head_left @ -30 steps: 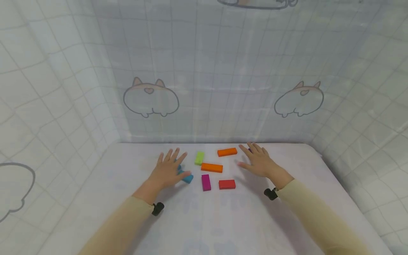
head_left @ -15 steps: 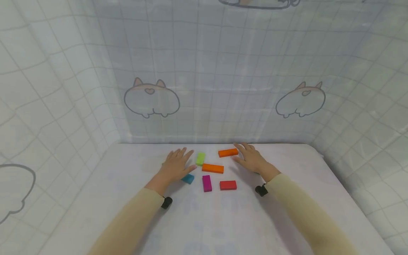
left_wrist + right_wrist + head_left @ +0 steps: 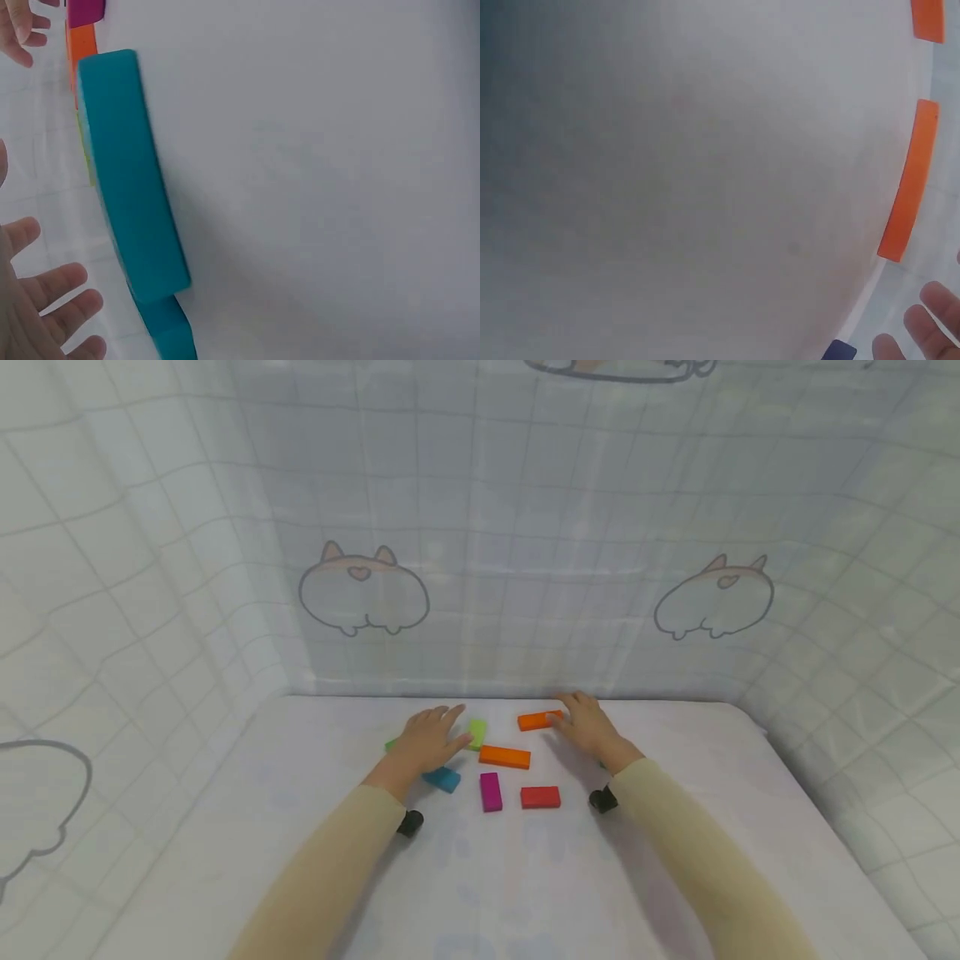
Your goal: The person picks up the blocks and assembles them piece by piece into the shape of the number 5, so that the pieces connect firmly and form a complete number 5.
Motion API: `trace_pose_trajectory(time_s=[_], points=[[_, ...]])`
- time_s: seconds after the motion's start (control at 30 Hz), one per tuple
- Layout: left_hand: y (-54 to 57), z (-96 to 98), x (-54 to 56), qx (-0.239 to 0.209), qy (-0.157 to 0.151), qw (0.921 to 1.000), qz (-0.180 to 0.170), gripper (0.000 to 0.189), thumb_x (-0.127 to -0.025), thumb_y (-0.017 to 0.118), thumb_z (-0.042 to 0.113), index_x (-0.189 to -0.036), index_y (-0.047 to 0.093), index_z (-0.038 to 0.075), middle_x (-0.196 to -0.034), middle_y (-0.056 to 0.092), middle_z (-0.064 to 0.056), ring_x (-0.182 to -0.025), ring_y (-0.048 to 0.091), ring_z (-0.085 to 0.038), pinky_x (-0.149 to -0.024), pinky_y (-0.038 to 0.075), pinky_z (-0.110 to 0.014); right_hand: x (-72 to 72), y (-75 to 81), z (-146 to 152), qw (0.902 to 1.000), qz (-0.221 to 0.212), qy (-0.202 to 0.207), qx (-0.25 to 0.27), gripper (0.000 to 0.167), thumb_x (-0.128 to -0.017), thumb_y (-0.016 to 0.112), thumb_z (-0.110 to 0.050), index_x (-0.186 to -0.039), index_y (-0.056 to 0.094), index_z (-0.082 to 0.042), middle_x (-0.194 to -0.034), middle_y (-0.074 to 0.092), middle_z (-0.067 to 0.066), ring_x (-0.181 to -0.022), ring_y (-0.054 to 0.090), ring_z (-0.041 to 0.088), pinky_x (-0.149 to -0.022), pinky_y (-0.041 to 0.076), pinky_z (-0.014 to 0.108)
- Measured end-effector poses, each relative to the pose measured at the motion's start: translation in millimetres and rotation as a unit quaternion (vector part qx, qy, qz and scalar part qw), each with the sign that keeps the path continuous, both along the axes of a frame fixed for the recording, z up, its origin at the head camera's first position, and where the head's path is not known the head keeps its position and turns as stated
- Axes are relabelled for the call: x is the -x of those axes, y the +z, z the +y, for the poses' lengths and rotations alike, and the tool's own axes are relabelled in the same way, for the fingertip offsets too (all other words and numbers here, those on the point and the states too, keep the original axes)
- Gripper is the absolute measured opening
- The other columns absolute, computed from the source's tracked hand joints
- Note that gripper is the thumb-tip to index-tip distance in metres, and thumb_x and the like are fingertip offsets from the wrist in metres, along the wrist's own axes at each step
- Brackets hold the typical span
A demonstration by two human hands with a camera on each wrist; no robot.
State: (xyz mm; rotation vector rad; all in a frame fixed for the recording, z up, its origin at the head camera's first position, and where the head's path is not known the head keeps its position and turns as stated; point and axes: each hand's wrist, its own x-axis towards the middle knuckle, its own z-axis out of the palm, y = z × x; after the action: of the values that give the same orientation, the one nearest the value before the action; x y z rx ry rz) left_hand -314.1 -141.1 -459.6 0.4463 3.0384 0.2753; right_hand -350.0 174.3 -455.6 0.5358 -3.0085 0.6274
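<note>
My left hand (image 3: 426, 743) hovers over the left part of the group of blocks, fingers spread. Its thumb tip overlaps the edge of a lime green block (image 3: 477, 735); contact cannot be told. Below its palm lies a blue block (image 3: 442, 779), with a second blue piece (image 3: 171, 330) behind it in the left wrist view. A green block (image 3: 390, 745) peeks out at its left. My right hand (image 3: 588, 728), fingers slightly bent, is at the right end of the far orange block (image 3: 534, 722). Whether it touches that block is unclear. Neither hand grips anything.
Between the hands lie another orange block (image 3: 505, 757), a magenta block (image 3: 491, 792) and a red block (image 3: 541, 797). A dark purple block (image 3: 840, 350) shows in the right wrist view. A green bit (image 3: 603, 766) pokes out beneath the right wrist. A grid-patterned curtain (image 3: 480, 610) surrounds the white table (image 3: 480, 893).
My left hand has moved right, uncovering the blue block and a green one, and reached the lime block. My right hand has come left to the far orange block. The blocks stay put.
</note>
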Motion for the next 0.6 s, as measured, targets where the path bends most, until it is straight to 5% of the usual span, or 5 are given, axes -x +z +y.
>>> trace_pose_trajectory(time_s=[0.6], points=[[-2.4, 18.0, 12.7, -0.049, 0.041, 0.9967, -0.049, 0.07, -0.098, 0.053, 0.058, -0.155, 0.038, 0.021, -0.152, 0.043, -0.016, -0.137, 0.039, -0.038, -0.115, 0.028, -0.056, 20.2, -1.1, -11.0, 0.9962, -0.076, -0.04, -0.016, 0.047, -0.098, 0.066, -0.034, -0.138, 0.058, -0.011, -0.13, 0.052, 0.016, -0.115, 0.049, 0.032, -0.099, 0.048, 0.05]])
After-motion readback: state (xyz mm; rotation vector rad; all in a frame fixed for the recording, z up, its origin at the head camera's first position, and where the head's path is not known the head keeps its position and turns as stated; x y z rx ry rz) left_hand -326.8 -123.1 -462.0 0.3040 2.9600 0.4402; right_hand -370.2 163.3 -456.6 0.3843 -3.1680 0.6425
